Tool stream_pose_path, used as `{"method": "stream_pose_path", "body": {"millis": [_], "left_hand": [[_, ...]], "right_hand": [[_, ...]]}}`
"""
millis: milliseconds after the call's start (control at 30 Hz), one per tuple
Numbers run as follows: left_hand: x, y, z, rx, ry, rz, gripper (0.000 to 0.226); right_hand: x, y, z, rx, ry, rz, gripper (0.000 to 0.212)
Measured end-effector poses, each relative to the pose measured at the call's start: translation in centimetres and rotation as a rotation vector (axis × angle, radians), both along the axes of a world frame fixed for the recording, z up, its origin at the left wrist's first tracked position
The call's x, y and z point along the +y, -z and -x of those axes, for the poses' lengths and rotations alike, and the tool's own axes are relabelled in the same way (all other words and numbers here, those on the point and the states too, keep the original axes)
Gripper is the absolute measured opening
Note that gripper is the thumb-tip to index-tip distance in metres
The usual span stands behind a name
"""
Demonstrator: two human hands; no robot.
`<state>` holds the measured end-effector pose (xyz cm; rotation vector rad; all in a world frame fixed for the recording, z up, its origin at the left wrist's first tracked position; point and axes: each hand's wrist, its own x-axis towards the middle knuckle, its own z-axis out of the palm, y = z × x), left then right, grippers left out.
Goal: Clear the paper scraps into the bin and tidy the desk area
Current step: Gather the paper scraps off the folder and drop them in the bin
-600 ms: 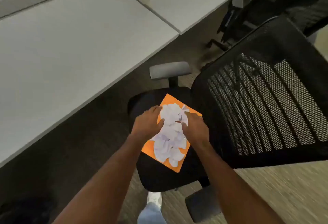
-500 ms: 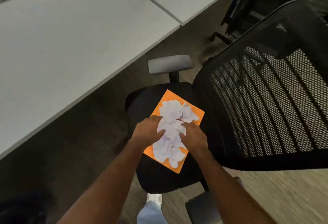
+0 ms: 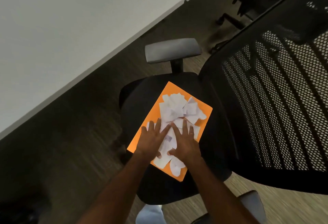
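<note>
At centre frame, an orange sheet point(image 3: 202, 110) lies flat on the black seat point(image 3: 152, 184) of an office chair, its long axis running from lower left to upper right. White paper scraps point(image 3: 174, 108) are heaped along the middle of the sheet, from near its upper corner down to its lower edge; a few at the bottom reach the sheet's border. Both hands rest palm-down on the lower half of the heap. Left hand point(image 3: 152, 140): fingers spread wide and flat, gripping nothing, outer fingers over bare orange, inner fingers on the scraps. Right hand point(image 3: 184, 142): fingers likewise splayed and pressed flat, thumb turned inward onto a scrap near the left thumb. The index fingers of the two hands nearly meet at a point over the pile. Right of the frame, the chair's mesh backrest point(image 3: 276, 99) rises; a grey armrest point(image 3: 172, 49) sits just above the seat. Upper left, a pale desk point(image 3: 62, 28) runs diagonally, well apart from the sheet.
</note>
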<state>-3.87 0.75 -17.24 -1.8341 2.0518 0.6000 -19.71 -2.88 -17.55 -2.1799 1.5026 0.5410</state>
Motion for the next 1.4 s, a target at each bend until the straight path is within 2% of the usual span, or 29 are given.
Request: {"method": "stream_pose_path", "body": {"millis": [100, 200, 333, 533, 700, 833, 933, 1033, 1167, 1267, 1400], "left_hand": [[-0.1, 0.3, -0.1, 0.058, 0.011, 0.044, 0.108], [-0.4, 0.7, -0.5, 0.154, -0.062, 0.113, 0.081], [-1.0, 0.7, -0.8, 0.252, -0.191, 0.145, 0.062], [-0.8, 0.4, -1.2, 0.412, -0.308, 0.133, 0.056], [-0.2, 0.3, -1.8, 0.565, -0.337, 0.148, 0.057], [0.3, -0.1, -1.6, 0.628, -0.337, 0.197, 0.056], [0.6, -0.4, -1.5, 0.697, -0.408, 0.249, 0.058], [0.9, -0.5, -1.8, 0.799, -0.486, 0.275, 0.059], [1.5, -1.1, -2.3, 0.969, -0.629, 0.277, 0.054], [1.7, -2.2, -2.4, 1.142, -0.802, 0.241, 0.053], [1.2, -3.6, -2.5, 1.292, -1.026, 0.238, 0.062]], "right_hand": [[0.1, 0.4, -0.4, 0.01, 0.04, 0.016, 0.103], [-0.3, 0.2, -0.8, -0.065, 0.084, 0.091, 0.071], [-0.5, 0.2, -1.7, -0.131, 0.121, 0.133, 0.046], [-1.1, 0.3, -1.8, -0.248, 0.199, 0.166, 0.03], [-1.5, -1.0, -0.5, -0.457, 0.477, 0.143, 0.004], [-1.8, -2.3, 0.4, -0.558, 0.606, 0.119, 0.005], [-1.9, -2.7, 1.7, -0.639, 0.69, 0.117, 0.023], [-2.1, -3.5, 3.4, -0.736, 0.83, 0.086, 0.029], [-2.1, -4.9, 5.0, -0.873, 1.148, 0.024, 0.026], [-1.9, -6.1, 5.4, -0.929, 1.254, 0.005, 0.02], [-1.7, -7.6, 5.0, -1.0, 1.333, -0.019, 0.021]]}}
